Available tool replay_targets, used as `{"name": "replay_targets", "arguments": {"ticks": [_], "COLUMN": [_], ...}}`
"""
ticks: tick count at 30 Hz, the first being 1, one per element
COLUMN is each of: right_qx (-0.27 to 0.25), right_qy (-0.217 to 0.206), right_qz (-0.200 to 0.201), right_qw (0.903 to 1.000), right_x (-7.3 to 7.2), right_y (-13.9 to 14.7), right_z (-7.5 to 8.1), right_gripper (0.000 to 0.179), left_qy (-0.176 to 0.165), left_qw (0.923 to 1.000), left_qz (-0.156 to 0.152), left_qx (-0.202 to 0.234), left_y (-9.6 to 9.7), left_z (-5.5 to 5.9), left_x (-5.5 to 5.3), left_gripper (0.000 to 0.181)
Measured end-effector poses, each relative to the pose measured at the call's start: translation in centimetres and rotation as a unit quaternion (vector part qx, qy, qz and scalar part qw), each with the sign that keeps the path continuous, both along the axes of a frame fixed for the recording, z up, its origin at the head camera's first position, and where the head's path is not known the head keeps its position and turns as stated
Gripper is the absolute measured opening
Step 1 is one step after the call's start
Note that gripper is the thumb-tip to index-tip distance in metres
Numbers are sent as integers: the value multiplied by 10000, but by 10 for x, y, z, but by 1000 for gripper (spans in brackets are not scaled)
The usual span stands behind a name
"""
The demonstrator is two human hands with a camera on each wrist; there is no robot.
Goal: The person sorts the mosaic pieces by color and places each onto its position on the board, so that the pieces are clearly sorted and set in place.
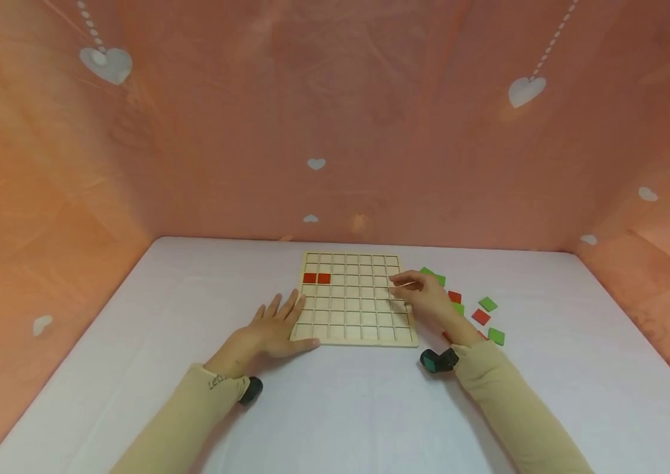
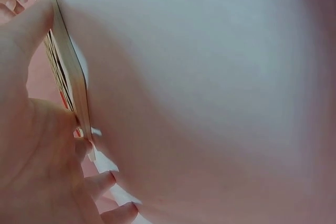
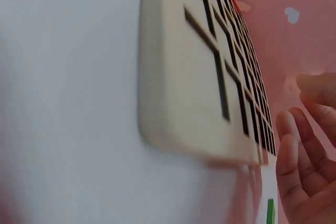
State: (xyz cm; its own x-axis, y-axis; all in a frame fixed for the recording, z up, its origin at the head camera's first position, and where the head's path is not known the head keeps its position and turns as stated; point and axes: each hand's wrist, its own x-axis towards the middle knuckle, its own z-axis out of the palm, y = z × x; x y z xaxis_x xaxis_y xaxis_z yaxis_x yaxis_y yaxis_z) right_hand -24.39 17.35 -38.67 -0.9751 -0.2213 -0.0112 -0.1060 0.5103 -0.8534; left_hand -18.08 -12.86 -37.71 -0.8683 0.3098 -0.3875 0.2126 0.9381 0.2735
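A square wooden grid board (image 1: 354, 316) lies flat on the white table. Two red square tiles (image 1: 317, 278) sit side by side in its left columns, in an upper row. My left hand (image 1: 269, 334) is spread at the board's near left corner, its thumb along the front edge and its fingers by the left side. In the left wrist view that thumb (image 2: 37, 22) touches the board's edge. My right hand (image 1: 426, 296) hovers over the board's right edge with fingers loosely bent; the right wrist view shows no tile between its fingers (image 3: 287, 161).
Loose green tiles (image 1: 488, 303) and red tiles (image 1: 480, 316) lie scattered right of the board, some partly hidden under my right hand and forearm. The white table (image 1: 335, 408) ends at an orange cloth backdrop (image 1: 358, 131) with pale hearts.
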Motion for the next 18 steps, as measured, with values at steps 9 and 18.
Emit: {"name": "replay_targets", "arguments": {"ticks": [9,18], "right_qx": [-159,54], "right_qy": [44,45], "right_qz": [40,-84], "right_qw": [9999,9999], "right_x": [-1,-1], "right_y": [14,27], "right_z": [0,0], "right_gripper": [36,37], "left_qy": [6,-7], "left_qw": [10000,10000], "left_qz": [27,57], "left_qx": [58,79], "left_y": [1,2], "left_z": [2,3], "left_x": [2,3], "left_gripper": [93,92]}}
